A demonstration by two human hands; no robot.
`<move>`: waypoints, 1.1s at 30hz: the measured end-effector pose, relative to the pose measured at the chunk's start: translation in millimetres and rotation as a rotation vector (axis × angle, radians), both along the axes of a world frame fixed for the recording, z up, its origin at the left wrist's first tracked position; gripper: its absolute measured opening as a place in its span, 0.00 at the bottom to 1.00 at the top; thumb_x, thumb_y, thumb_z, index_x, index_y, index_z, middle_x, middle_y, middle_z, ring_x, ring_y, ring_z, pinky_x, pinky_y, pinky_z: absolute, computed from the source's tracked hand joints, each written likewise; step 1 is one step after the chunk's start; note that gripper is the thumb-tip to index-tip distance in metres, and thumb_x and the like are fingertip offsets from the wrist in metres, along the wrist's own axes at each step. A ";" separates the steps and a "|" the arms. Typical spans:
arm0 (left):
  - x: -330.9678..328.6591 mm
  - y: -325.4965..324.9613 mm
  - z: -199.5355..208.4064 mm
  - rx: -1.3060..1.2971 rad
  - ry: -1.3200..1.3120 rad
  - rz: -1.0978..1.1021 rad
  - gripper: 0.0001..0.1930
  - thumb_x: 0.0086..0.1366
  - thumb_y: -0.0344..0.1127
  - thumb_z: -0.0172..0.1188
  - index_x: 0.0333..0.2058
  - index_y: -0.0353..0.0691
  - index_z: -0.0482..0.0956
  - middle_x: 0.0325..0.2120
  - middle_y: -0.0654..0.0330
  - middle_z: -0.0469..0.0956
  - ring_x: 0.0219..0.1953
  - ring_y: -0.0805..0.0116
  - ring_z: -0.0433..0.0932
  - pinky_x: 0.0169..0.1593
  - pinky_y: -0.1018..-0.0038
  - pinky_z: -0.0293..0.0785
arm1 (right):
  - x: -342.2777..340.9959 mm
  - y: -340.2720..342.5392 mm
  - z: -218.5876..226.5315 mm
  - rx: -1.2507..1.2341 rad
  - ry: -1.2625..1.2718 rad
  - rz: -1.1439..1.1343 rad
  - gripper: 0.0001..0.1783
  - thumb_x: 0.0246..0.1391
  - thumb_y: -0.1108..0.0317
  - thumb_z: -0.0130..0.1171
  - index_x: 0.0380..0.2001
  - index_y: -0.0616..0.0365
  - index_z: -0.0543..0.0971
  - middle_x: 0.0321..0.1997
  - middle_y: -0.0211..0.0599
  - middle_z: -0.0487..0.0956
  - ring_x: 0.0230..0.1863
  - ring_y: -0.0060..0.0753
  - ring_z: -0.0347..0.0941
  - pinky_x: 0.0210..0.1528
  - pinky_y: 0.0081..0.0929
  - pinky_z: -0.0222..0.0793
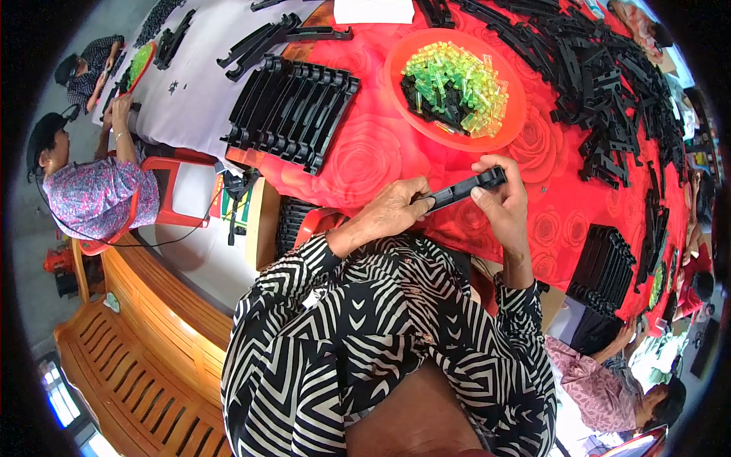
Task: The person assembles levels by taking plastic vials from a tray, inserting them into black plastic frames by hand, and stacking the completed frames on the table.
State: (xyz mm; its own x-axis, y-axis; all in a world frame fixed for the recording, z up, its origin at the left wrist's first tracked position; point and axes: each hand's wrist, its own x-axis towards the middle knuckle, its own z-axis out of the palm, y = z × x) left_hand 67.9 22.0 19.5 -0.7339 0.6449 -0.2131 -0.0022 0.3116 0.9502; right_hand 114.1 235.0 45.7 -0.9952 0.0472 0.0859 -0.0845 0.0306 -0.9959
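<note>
Between my two hands I hold a long black plastic part over the near edge of the table. My left hand is closed round its left end, thumb on top. At its right end, my right hand grips it between thumb and fingers. Just beyond my hands stands a red round tray. It carries many yellow-green clear tubes and small black pieces. Left of the tray lies a neat row of similar black parts, side by side.
A red rose-patterned cloth covers the table. Loose black parts are heaped at the far right, with another stack nearer. A wooden bench stands at lower left. One person sits left; other people work at right.
</note>
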 end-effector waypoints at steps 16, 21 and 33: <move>-0.4 8.0 -21.5 -0.192 -0.040 0.189 0.15 0.60 0.44 0.59 0.30 0.35 0.81 0.20 0.49 0.78 0.24 0.55 0.79 0.31 0.61 0.71 | 0.4 -21.0 -27.1 0.037 -0.125 -0.160 0.18 0.44 0.82 0.58 0.40 0.58 0.68 0.38 0.31 0.71 0.39 0.22 0.68 0.45 0.22 0.67; -1.2 6.8 -3.1 -0.259 0.136 0.266 0.13 0.57 0.43 0.61 0.31 0.37 0.82 0.19 0.45 0.77 0.26 0.47 0.78 0.32 0.57 0.71 | -7.3 -19.3 -16.4 0.368 -0.019 -0.134 0.18 0.40 0.81 0.61 0.38 0.60 0.69 0.36 0.36 0.71 0.38 0.30 0.70 0.43 0.26 0.67; -15.0 -13.2 15.1 -0.183 0.165 0.469 0.12 0.58 0.41 0.61 0.31 0.37 0.81 0.19 0.45 0.76 0.28 0.46 0.78 0.33 0.57 0.71 | -22.6 -55.2 22.0 0.968 0.687 -0.336 0.24 0.40 0.81 0.57 0.46 0.65 0.72 0.46 0.50 0.74 0.43 0.50 0.71 0.44 0.39 0.69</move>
State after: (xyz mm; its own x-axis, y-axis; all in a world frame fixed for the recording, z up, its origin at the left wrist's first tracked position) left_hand 52.9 8.8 34.6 -0.9679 0.2023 -0.1490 -0.0365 0.4737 0.8799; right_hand 91.5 179.8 67.7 -0.6803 -0.0825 0.7283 -0.4272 0.8521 -0.3025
